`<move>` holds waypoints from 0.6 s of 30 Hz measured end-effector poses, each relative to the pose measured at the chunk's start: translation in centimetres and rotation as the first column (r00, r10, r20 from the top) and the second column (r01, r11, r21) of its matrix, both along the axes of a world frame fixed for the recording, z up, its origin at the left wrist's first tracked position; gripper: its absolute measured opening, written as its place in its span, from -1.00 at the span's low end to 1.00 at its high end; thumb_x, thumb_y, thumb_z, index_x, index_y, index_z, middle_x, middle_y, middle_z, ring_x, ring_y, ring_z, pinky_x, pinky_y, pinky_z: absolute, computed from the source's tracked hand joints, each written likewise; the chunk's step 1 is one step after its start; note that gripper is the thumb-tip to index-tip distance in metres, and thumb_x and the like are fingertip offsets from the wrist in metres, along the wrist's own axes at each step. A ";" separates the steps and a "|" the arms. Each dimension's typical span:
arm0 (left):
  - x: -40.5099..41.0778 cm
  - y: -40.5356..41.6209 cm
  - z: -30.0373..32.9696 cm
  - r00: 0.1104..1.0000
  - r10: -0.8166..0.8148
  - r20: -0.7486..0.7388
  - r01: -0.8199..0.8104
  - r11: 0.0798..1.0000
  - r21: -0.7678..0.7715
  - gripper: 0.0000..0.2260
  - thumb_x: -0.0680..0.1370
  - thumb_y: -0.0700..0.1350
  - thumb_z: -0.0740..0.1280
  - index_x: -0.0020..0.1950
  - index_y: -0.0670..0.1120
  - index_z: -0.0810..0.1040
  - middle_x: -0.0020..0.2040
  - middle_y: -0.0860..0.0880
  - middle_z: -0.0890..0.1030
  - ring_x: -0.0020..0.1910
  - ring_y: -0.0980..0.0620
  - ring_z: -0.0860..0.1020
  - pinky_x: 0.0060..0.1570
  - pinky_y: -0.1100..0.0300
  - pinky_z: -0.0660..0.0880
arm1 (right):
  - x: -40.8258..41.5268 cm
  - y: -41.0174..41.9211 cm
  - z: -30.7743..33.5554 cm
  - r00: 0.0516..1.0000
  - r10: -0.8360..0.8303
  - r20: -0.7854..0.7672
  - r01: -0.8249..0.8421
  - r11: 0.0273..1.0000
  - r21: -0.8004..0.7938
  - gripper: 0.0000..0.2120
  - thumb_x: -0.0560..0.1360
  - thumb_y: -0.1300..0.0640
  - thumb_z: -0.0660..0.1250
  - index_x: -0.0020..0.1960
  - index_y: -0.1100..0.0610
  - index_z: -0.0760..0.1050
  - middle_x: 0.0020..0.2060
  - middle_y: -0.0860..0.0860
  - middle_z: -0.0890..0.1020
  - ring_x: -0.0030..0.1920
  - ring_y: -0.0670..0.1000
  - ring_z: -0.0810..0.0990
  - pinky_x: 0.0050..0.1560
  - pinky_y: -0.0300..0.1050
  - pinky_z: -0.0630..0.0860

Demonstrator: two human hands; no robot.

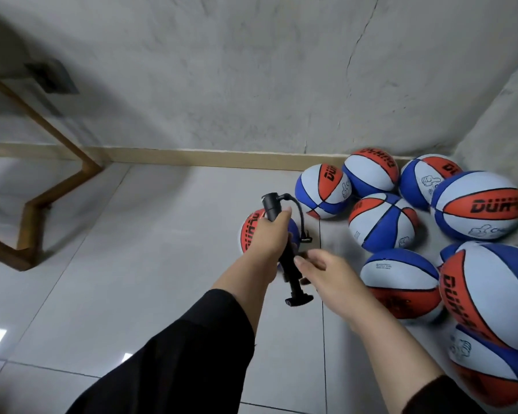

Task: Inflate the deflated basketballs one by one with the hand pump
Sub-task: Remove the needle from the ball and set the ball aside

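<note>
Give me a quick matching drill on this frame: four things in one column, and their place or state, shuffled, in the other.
Things:
1. hand pump
2. right hand
3. lone basketball
4. pile of basketballs

Place or state:
A. open, reaching toward the pump, holding nothing
B. gathered in the corner on the right
C. gripped around its barrel by the left hand
D. on the floor apart from the rest, partly hidden behind the left hand

Pairs: 1-C, 2-A, 3-D, 4-B
</note>
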State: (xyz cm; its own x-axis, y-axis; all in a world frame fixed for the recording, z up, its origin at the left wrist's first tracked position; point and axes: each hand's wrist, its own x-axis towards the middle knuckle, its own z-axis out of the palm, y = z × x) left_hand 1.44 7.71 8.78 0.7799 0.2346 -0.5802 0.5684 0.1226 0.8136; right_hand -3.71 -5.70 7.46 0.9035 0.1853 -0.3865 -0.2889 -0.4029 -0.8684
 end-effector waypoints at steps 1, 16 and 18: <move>0.2 -0.1 0.2 1.000 -0.017 -0.005 0.017 1.000 -0.024 -0.72 0.67 0.15 0.30 -0.02 -0.05 0.49 -0.29 -0.06 0.52 -0.33 -0.05 0.55 -0.19 0.10 0.55 | 0.6 0.1 -0.3 1.000 0.018 -0.005 -0.018 0.999 0.027 -0.88 0.63 -0.01 0.35 0.04 0.00 0.62 -0.09 -0.09 0.75 -0.01 -0.06 0.71 0.04 -0.14 0.54; 3.0 2.2 -5.7 0.879 -0.454 -0.146 0.382 0.487 0.785 -0.51 0.64 -0.09 0.20 0.58 0.00 0.32 0.50 -0.13 0.36 0.42 -0.21 0.39 0.32 -0.07 0.39 | 7.4 -0.7 -3.0 0.962 -0.248 -0.115 0.261 0.958 0.117 -0.90 0.55 0.25 0.25 0.04 0.14 0.47 -0.24 0.11 0.54 -0.28 0.08 0.53 -0.36 -0.13 0.58; 4.5 2.1 -6.4 0.790 -0.568 -0.231 0.453 0.286 0.844 -0.43 0.61 -0.08 0.25 0.62 0.03 0.21 0.60 -0.11 0.21 0.51 -0.20 0.27 0.38 -0.14 0.32 | 7.9 -0.9 -3.5 0.959 -0.245 -0.140 0.261 0.960 0.106 -0.91 0.56 0.25 0.24 0.04 0.14 0.46 -0.25 0.10 0.54 -0.28 0.08 0.53 -0.45 -0.23 0.51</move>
State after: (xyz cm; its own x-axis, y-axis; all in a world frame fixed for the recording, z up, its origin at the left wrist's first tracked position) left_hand 5.95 9.82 2.35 0.9622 0.0719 -0.2626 0.1681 -0.9157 0.3651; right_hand 4.20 -6.58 3.97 0.8731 0.0093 -0.4875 -0.4765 -0.1961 -0.8571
